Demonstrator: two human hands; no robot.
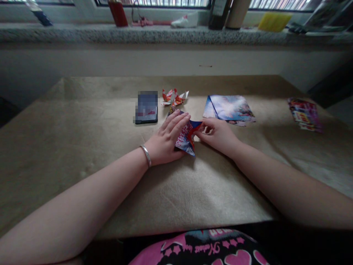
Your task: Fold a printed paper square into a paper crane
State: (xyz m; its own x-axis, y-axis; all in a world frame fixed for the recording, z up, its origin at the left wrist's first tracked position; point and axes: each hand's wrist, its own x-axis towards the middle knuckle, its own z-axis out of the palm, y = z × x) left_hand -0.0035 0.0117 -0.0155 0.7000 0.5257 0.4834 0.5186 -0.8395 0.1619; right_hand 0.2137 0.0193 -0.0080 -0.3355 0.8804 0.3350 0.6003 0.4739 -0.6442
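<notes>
A folded sheet of printed paper [184,138], blue, red and white, lies on the table in front of me. My left hand [167,138], with a silver bangle at the wrist, rests flat over its left part, fingers stretched out. That side of the paper is hidden beneath the palm. My right hand [211,132] pinches the paper's upper right corner between thumb and fingertips, and a flap is raised there. Just beyond the left fingertips sits a pointed folded-paper shape [174,97] in red and white.
A phone [147,106], its screen partly pixelated, lies left of the folded shape. Glossy printed sheets [230,108] are stacked to the right. Further right are more colourful printed papers [305,115]. A stone windowsill [165,36] with a red container [118,13] runs behind the table [68,158].
</notes>
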